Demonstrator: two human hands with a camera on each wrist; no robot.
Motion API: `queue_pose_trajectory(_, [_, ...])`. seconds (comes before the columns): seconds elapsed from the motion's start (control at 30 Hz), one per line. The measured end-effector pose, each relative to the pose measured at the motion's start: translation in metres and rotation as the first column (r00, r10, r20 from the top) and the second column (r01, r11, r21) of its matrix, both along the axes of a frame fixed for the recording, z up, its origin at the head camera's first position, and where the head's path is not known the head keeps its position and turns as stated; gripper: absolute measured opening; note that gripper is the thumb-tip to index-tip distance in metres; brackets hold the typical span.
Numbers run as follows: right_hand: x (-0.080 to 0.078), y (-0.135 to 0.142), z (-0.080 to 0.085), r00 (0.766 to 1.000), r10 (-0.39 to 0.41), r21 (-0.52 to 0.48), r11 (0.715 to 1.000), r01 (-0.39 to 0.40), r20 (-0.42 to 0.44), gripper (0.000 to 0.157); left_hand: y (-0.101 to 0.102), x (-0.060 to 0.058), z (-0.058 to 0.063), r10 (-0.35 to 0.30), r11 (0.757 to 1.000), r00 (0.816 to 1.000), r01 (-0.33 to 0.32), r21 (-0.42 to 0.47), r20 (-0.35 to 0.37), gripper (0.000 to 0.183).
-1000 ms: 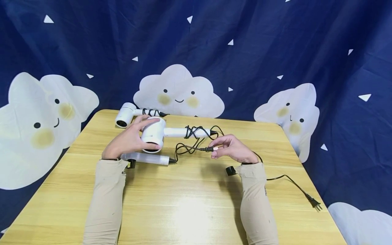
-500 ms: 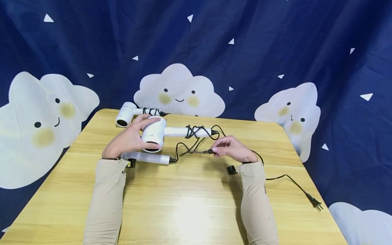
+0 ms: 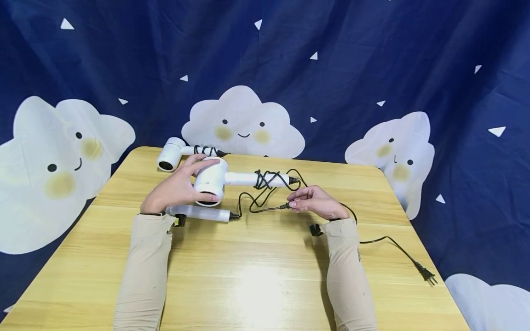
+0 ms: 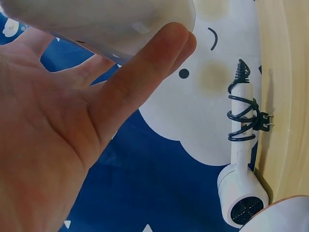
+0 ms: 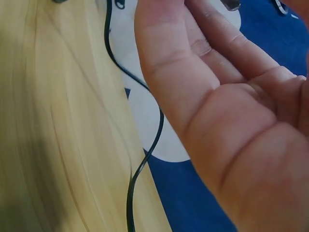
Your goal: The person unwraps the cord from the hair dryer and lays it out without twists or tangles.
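Note:
My left hand point(image 3: 175, 188) grips the round head of a white hair dryer point(image 3: 210, 179), thumb low and fingers across the top. Its handle points right, with a black cord point(image 3: 267, 178) wound loosely about it. The left wrist view has the dryer's head point(image 4: 111, 19) against the fingers. To the right, my right hand point(image 3: 316, 203) pinches a black plug point(image 3: 285, 206) between thumb and fingertips; its prong end is hidden by the fingers. A slack cord runs from this plug toward the dryers. The right wrist view shows the thumb point(image 5: 166, 63) but barely the plug.
A second white hair dryer point(image 3: 171, 154) with a wound cord lies at the table's back left corner. A pale handle point(image 3: 203, 213) lies below the gripped dryer, partly behind my left wrist. Another plug point(image 3: 426, 273) rests near the right edge of the wooden table point(image 3: 248, 257).
The left hand and its hair dryer have shifted slightly right. The right fingers now cover more of the plug, which sits a little lower, and the slack cord has changed its curve.

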State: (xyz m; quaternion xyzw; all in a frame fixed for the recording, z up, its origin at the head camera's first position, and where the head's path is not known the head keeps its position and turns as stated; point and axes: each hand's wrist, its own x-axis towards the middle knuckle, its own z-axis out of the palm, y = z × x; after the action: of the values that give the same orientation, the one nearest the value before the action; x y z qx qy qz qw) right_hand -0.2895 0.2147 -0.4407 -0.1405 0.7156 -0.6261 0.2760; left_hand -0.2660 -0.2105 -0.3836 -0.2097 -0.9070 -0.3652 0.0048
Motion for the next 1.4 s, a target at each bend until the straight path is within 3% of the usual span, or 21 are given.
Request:
queue_pose_trajectory(0.17, [-0.001, 0.003, -0.002, 0.999, -0.050, 0.036, 0.998, 0.051, -0.018, 0.026, 0.001, -0.001, -0.001, 0.004, 1.000, 1.000, -0.004, 0.000, 0.009, 0.097])
queue_pose_trajectory(0.3, [-0.001, 0.005, -0.003, 0.996, -0.093, -0.018, 0.995, 0.093, 0.013, 0.011, 0.001, -0.001, -0.002, 0.000, 1.000, 1.000, 0.000, -0.002, 0.006, 0.097])
queue_pose_trajectory(0.47, [-0.001, 0.006, 0.001, 0.991, -0.124, -0.121, 0.984, 0.130, 0.059, 0.011, 0.003, -0.002, -0.002, -0.013, 1.000, 1.000, 0.013, -0.004, -0.001, 0.096])
queue_pose_trajectory(0.7, [0.001, 0.005, 0.006, 0.979, -0.188, -0.193, 0.961, 0.199, 0.075, 0.020, 0.005, -0.001, -0.001, -0.021, 1.000, 0.999, 0.020, -0.013, -0.024, 0.095])
queue_pose_trajectory(1.0, [0.001, 0.001, 0.013, 0.949, -0.310, -0.265, 0.911, 0.316, 0.062, 0.026, 0.007, -0.002, -0.002, -0.032, 0.999, 0.999, 0.032, -0.009, -0.012, 0.096])
queue_pose_trajectory(1.4, [0.003, -0.004, 0.020, 0.892, -0.448, -0.362, 0.823, 0.438, 0.060, 0.013, 0.009, -0.003, -0.003, -0.048, 0.999, 0.999, 0.047, -0.009, -0.009, 0.097])
